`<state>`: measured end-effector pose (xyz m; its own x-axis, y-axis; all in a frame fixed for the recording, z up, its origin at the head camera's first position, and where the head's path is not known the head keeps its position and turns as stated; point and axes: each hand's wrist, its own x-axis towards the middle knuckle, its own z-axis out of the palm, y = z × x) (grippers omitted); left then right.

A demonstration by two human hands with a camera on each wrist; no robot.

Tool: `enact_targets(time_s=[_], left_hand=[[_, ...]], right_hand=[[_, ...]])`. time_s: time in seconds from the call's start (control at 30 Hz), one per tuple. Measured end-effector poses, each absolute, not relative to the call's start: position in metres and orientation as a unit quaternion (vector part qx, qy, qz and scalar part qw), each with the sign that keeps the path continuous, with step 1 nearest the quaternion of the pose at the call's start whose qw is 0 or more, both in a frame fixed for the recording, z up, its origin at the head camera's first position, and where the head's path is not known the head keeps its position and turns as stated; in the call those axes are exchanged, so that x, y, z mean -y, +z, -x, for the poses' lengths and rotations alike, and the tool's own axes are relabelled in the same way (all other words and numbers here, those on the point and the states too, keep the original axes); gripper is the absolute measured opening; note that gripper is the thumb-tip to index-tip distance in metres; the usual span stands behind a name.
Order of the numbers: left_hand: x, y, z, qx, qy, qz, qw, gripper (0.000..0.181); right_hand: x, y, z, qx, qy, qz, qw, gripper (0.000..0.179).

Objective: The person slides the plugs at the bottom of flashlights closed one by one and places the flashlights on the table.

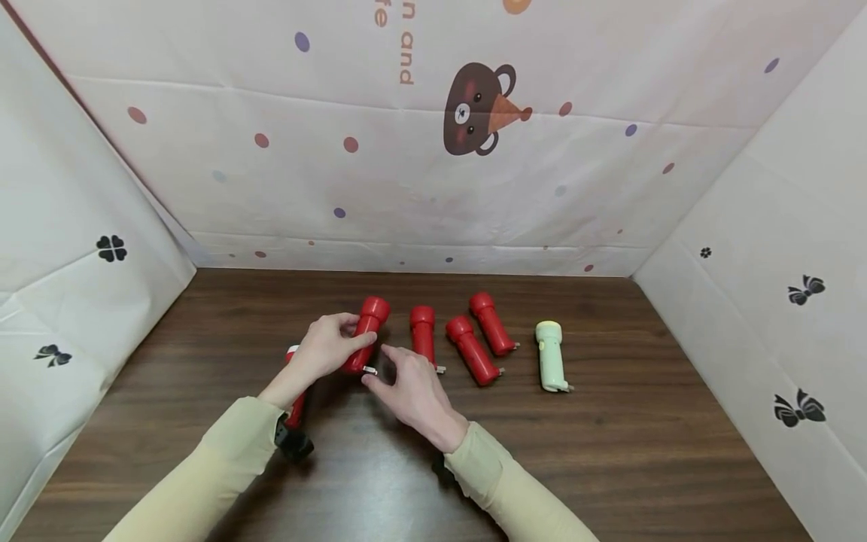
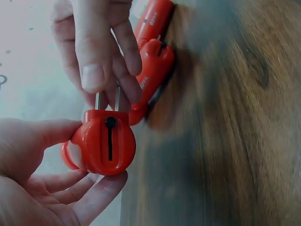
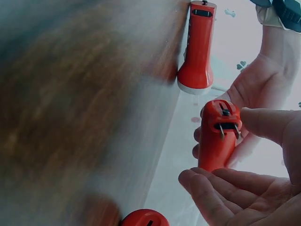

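My left hand (image 1: 323, 348) holds a red flashlight (image 1: 371, 319) around its body, above the table. Two metal plug prongs (image 3: 229, 132) stick out of its tail end, beside a black slider (image 2: 110, 123) in a slot. My right hand (image 1: 415, 390) is close to those prongs, thumb and fingers spread apart, gripping nothing. In the left wrist view the right fingertips (image 2: 94, 77) overlap the prong tips; contact cannot be told. Another red flashlight (image 3: 198, 47) with a white head stands beyond the left hand, partly covered by the left wrist in the head view.
Right of the hands lie three red flashlights, one (image 1: 423, 327) partly behind my right hand, one (image 1: 473, 351) beside it and one (image 1: 494, 325) farther back. A pale green flashlight (image 1: 552, 360) lies farther right. White printed sheets (image 1: 379, 188) wall the brown table (image 1: 630, 436).
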<state>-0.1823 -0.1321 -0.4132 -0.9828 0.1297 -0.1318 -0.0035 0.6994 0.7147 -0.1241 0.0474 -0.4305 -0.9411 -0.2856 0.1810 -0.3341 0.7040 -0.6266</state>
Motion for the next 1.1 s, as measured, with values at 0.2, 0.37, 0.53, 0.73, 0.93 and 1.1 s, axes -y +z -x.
enact_targets(time_s=[0.2, 0.37, 0.53, 0.73, 0.93, 1.1], left_hand=[[0.129, -0.412, 0.176, -0.893, 0.445, -0.023, 0.059, 0.056], [0.129, -0.411, 0.17, -0.865, 0.498, -0.003, 0.056, 0.057], [0.126, -0.41, 0.164, -0.845, 0.533, 0.011, 0.052, 0.057], [0.123, -0.41, 0.156, -0.824, 0.565, 0.032, 0.044, 0.056], [0.124, -0.406, 0.148, -0.795, 0.603, 0.05, 0.048, 0.059], [0.126, -0.4, 0.14, -0.761, 0.644, 0.049, 0.065, 0.056]], right_hand=[[-0.047, -0.428, 0.124, 0.915, 0.365, -0.171, 0.026, 0.05], [-0.047, -0.427, 0.123, 0.909, 0.372, -0.185, 0.045, 0.049], [-0.048, -0.424, 0.122, 0.906, 0.372, -0.19, 0.073, 0.046], [-0.05, -0.421, 0.12, 0.904, 0.368, -0.2, 0.083, 0.046], [-0.054, -0.416, 0.118, 0.888, 0.376, -0.244, 0.099, 0.049], [-0.059, -0.412, 0.116, 0.871, 0.385, -0.277, 0.126, 0.051]])
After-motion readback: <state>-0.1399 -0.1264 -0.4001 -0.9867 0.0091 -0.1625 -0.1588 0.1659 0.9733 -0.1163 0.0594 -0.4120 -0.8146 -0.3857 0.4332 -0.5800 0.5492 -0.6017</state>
